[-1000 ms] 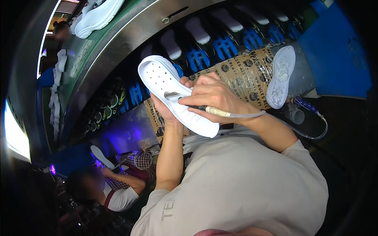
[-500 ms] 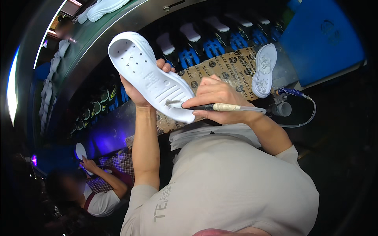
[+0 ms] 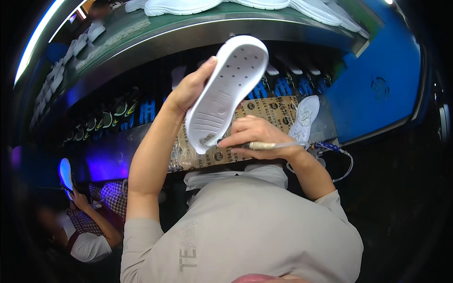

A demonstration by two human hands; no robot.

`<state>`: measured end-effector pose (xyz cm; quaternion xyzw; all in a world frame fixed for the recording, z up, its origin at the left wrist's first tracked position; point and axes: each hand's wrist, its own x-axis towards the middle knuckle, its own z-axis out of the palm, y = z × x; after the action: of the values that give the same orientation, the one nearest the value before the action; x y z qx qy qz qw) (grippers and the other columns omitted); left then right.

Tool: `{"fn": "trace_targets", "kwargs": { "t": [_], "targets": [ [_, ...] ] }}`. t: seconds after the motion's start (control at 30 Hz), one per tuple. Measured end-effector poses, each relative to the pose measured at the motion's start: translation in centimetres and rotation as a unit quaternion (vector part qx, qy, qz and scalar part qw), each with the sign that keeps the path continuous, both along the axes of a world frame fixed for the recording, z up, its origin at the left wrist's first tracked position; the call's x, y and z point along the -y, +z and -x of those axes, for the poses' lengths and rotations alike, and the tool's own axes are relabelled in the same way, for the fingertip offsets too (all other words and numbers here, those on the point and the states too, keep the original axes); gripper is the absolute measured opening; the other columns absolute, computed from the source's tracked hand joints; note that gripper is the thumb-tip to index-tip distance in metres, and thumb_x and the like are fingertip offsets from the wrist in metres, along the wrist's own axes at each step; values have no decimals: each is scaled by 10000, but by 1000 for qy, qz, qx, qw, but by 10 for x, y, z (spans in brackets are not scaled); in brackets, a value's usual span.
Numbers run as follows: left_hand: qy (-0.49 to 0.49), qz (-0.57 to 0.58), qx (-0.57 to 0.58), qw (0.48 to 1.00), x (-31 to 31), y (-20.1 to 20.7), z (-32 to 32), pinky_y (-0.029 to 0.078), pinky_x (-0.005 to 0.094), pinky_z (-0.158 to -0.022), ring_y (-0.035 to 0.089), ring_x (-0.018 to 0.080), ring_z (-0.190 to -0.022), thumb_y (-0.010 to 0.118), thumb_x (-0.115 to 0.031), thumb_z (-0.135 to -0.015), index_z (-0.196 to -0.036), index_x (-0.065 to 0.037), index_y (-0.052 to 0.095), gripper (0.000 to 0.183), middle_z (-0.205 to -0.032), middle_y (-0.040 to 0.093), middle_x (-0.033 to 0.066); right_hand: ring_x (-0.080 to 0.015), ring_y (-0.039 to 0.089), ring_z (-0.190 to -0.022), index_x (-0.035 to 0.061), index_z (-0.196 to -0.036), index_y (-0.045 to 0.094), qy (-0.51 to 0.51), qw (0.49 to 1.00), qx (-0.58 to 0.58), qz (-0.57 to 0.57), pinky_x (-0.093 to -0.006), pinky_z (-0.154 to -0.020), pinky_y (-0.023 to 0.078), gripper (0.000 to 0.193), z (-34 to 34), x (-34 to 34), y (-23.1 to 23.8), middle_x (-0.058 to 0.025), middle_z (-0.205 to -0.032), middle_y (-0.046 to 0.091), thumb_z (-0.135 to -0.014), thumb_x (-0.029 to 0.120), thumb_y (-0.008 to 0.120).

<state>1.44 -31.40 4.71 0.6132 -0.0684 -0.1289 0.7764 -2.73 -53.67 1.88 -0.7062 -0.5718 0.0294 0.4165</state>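
A white shoe sole [image 3: 226, 89] is held up in my left hand [image 3: 191, 89], its hollow inner side facing me. The thumb lies along the sole's left rim, and the other fingers are mostly hidden behind it. My right hand [image 3: 257, 134] is closed in a pinch on a brush [image 3: 258, 145] with a dark and beige handle and a clear tube running off its rear end. The pale brush tip touches the inside of the sole at its lower, pointed end, close to the rim. Below the sole is a bench covered with printed brown cardboard [image 3: 188, 158].
Another white sole [image 3: 306, 117] lies at the bench's right end, near a blue hose fitting [image 3: 325, 146]. A large blue panel [image 3: 377, 89] stands at right. Across the top, a green conveyor [image 3: 118, 40] carries several soles. At lower left, a co-worker's hand [image 3: 80, 199] holds a sole.
The sole has moved right and turned, its upper end now leaning right. My left hand now shows along its left rim. The brush tip has shifted to the sole's lower end.
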Motion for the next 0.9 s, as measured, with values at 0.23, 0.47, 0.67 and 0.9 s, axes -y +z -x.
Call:
{"fn": "trace_targets", "kwargs": {
  "t": [0.23,0.47,0.67,0.9],
  "targets": [
    [-129,-277,-59,950,-6,-9,-36,536,379,-980,688,301,-1145,432,-654,-1060,-1360,6,680,767,-1289,687,262,-208,605,-810,163,-1177,799,-20,1000,6,6,-381,-843,483,349,-16,-7,0,-10,-824,657,-832,159,849],
    [-197,-396,-60,895,-4,-20,-37,473,388,-1071,645,324,-1251,441,-651,-1058,-1370,-22,684,743,-1373,656,255,-224,619,-800,158,-1143,797,-71,997,19,20,-373,-795,509,320,-17,2,3,-30,-779,633,-830,109,838],
    [-164,-391,-101,900,-19,-14,-21,503,392,-1042,652,331,-1243,485,-664,-1033,-1388,-17,670,761,-1367,656,261,-194,604,-760,160,-1163,801,6,1000,10,1,-368,-760,496,360,-27,13,0,-1,-790,649,-808,135,859],
    [-147,-384,-122,903,-39,-25,-7,552,380,-952,700,322,-1139,469,-690,-1026,-1383,-1,667,801,-1308,685,259,-206,614,-782,154,-1158,804,42,999,-5,15,-385,-805,512,379,-33,16,3,-11,-796,660,-788,91,858]
  ]
}}
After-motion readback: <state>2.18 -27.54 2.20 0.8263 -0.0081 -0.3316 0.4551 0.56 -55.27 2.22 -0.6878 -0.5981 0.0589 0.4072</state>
